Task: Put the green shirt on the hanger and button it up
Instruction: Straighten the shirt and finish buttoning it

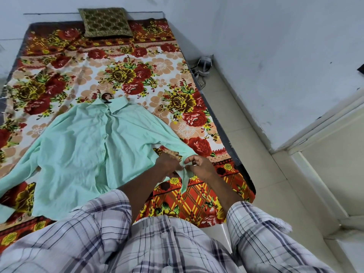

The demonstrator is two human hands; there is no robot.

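While spread flat, shirt's cuff (pixel 185 164) meets both hands (pixel 183 164).

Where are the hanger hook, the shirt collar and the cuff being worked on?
hanger hook (pixel 107 96), head view, dark curve above the collar.
shirt collar (pixel 118 104), head view, right collar flap.
cuff (pixel 184 175), head view, strip hanging between both hands.

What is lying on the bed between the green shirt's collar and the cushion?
Nothing but bare floral bedsheet between the collar and the cushion, in the head view.
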